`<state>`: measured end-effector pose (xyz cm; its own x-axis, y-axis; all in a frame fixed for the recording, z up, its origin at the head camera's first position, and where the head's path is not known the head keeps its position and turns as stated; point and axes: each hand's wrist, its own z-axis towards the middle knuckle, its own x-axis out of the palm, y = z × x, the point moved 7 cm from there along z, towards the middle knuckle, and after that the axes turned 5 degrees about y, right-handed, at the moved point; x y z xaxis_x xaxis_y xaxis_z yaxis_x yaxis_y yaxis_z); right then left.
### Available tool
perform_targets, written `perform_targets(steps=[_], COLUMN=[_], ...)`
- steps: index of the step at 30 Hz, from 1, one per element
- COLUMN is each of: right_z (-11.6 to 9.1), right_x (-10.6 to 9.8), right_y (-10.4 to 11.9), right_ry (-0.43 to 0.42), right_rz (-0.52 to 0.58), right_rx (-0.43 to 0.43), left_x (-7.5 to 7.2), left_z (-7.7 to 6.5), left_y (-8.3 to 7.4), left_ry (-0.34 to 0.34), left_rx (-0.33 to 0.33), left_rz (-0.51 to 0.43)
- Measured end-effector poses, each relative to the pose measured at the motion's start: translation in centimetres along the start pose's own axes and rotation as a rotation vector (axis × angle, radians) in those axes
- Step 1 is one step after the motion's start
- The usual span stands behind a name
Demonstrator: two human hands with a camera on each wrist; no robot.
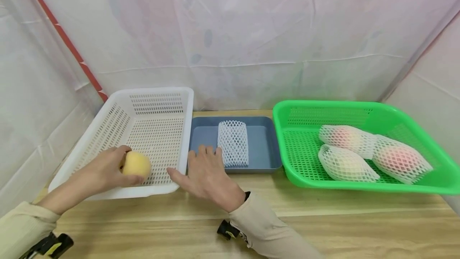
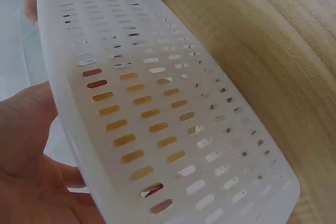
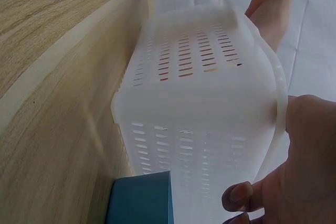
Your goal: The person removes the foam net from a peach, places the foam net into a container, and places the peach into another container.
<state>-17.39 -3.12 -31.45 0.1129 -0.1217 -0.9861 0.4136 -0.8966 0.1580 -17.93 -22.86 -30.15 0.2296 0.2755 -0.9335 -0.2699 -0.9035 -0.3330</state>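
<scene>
Nearest, it's the wood-grain bench [image 1: 151, 231], beige sleeves [image 1: 269, 227] over it, w/ a dark wrist cam [image 1: 227, 229] under the R one. And the L hand [image 1: 102, 169] is down in the white basket [image 1: 125, 193], grip clamped on a yellow fruit [image 1: 138, 164]! Fruit's inside the basket, close to the front wall; L wrist view shows its yellow thru the slots. Resting on the basket floor? Can't tell. R hand [image 1: 208, 175] is at the basket's front R corner, back up, thumb on the basket side of the rim, fingers over the tray, grip apart. Touching the rim, can't tell. Btwn the baskets, blue-grey tray [image 1: 261, 143], white foam net [image 1: 233, 143] lying in it, just beside the R fingertips. Over R, green basket [image 1: 323, 105] w/ 3 net-wrapped fruits [image 1: 400, 157], 2 reddish, 1 pale yellow in front. Behind everything, whitish cloth [image 1: 244, 31], red strip [image 1: 66, 37] at far L.
</scene>
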Motion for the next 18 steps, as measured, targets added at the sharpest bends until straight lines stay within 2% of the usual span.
perform_targets(steps=[6,10,18], right_z=[0.2,0.2,0.2], right_x=[0.3,0.4,0.4], right_y=[0.0,0.0,-0.1], right_ry=[0.029,0.044,0.049], right_rz=[0.010,0.004,0.006], right_rx=[0.005,0.009,0.006], left_x=[0.7,1.0,2.2], left_z=[0.2,0.4,0.6], left_y=[-0.1,0.1,1.3], left_ry=[0.067,0.084,0.134], left_rx=[-0.046,-0.078,-0.189], left_rz=[0.003,-0.002,-0.073])
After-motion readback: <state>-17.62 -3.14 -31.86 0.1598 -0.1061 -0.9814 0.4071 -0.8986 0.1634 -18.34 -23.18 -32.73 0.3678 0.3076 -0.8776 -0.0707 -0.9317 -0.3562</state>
